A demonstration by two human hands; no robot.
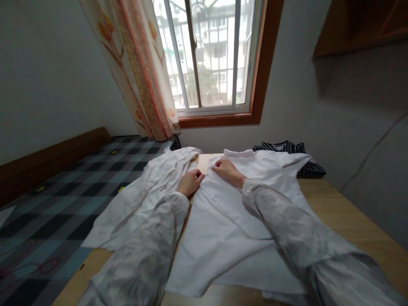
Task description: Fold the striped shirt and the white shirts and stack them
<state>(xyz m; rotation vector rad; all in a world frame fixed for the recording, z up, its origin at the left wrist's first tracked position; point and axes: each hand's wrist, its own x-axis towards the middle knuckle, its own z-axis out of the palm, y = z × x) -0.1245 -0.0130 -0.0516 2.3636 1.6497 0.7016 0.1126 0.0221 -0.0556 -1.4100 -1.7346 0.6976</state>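
Note:
A white shirt (229,221) lies spread over a wooden tabletop, its collar (240,153) toward the window and one sleeve stretched out to the right. My right hand (228,172) pinches the cloth near the left shoulder of the shirt. Just left of it and a little lower, my left hand (191,182) has its fingers closed at the shirt's left sleeve edge. Beside my left hand, a second white garment (149,187) lies crumpled, partly over the table's left edge. Grey sleeves cover both my forearms and hide parts of the cloth.
The wooden table (344,221) runs up to the wall. A folded black striped garment (310,168) sits at its far right. On the left is a bed with a checked cover (73,191). A curtain (140,72) hangs beside the window (207,55); a wooden shelf (360,29) is upper right.

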